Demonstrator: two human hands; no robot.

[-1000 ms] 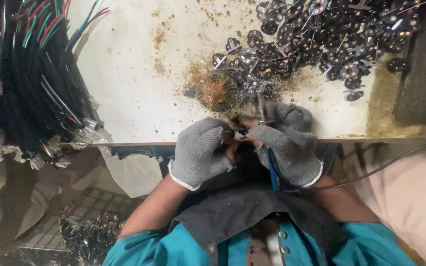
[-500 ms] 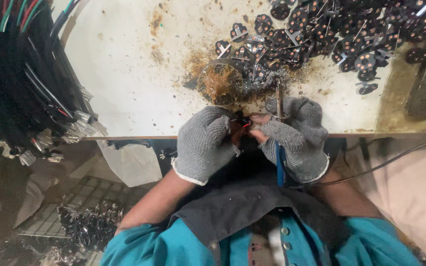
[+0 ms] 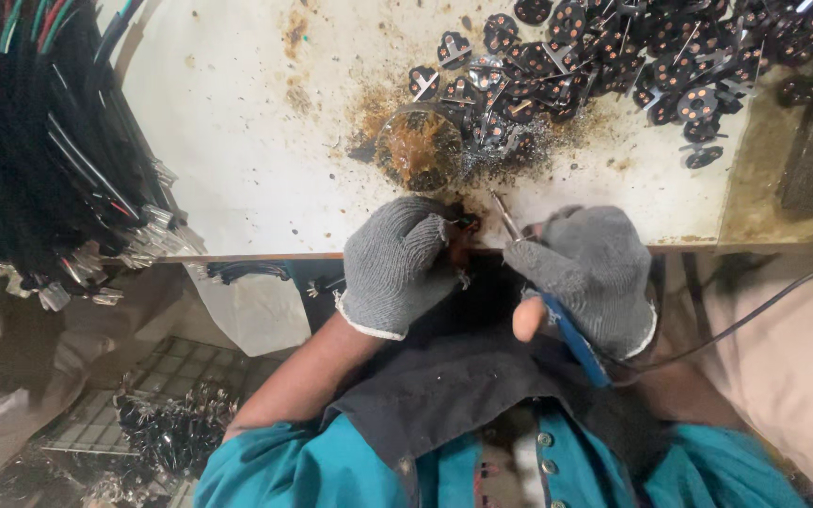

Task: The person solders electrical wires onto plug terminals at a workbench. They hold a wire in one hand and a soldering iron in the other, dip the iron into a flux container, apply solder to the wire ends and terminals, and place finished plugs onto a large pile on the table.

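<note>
Right hand (image 3: pixel 595 273), grey glove, is closed round a blue-handled soldering iron (image 3: pixel 566 329), tip angled up-left toward the left hand (image 3: pixel 397 263). Left hand, gloved too, is curled and pinching a small dark part (image 3: pixel 466 224) at the bench edge (image 3: pixel 265 254), just beside the tip. Both wrists hang off the edge, forearms drawn in. Rusty dish (image 3: pixel 419 149) just beyond, pile of round black parts (image 3: pixel 632 56) behind it.

Grey knitted cloth gloves (image 3: pixel 397 263), stained matt white tabletop (image 3: pixel 237 141), blue plastic-handled soldering iron (image 3: pixel 571 339)
</note>
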